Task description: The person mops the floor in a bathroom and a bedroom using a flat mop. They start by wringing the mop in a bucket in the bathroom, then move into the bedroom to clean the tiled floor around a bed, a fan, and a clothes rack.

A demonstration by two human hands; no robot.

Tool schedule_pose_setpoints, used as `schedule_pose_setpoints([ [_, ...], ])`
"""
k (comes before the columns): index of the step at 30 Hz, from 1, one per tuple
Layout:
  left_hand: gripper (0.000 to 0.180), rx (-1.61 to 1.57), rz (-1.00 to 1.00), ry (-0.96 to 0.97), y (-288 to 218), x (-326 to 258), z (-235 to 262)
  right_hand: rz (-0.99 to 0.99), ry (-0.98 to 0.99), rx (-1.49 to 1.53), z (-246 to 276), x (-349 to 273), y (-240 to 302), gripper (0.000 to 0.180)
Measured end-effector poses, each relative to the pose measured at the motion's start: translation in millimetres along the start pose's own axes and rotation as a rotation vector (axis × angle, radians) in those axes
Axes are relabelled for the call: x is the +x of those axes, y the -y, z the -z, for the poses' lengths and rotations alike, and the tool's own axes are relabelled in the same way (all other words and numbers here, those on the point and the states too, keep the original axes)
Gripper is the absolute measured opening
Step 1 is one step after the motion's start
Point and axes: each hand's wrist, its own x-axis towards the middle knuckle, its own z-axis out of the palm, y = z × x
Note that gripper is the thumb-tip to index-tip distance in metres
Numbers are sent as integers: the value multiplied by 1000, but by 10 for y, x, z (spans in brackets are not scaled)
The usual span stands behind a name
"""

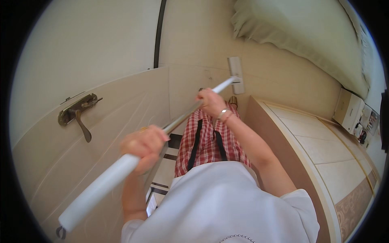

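A flat mop (pixel 99 190) slants across the view, its thick white grip at the lower left and its pole rising toward the upper right. My left hand (pixel 144 146), slightly blurred, is wrapped round the pole just above the grip. Farther along, my right hand (pixel 212 104), with a bracelet at the wrist, is closed round the pole where the metal part meets a white section. Beyond it, the grey-white rectangular mop head (pixel 236 75) lies on the beige floor (pixel 194 44), a little past my feet.
To the left is a pale door (pixel 121 109) with a bronze lever handle (pixel 83 123). A bed with a ruffled pale green cover (pixel 300 28) fills the upper right. On the right, a tiled wall (pixel 312 141) runs beside me, near a white box (pixel 349 108) and small items.
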Motion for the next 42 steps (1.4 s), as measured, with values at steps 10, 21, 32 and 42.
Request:
schedule_pose_setpoints([
  [10, 24, -177, 13, 94, 1135, 290, -849, -133, -256, -219, 770, -539, -1415, 14],
  [21, 21, 124, 75, -325, -348, -1105, 510, 80, 30, -96, -1060, 178, 482, 9],
  [32, 24, 250, 140, -1180, 107, -2350, 27, 291, 806, -361, -2055, 361, 558, 12],
  [42, 22, 250, 294, -1308, -126, -2833, -298, 279, 1078, -304, -2292, -486, 655, 15],
])
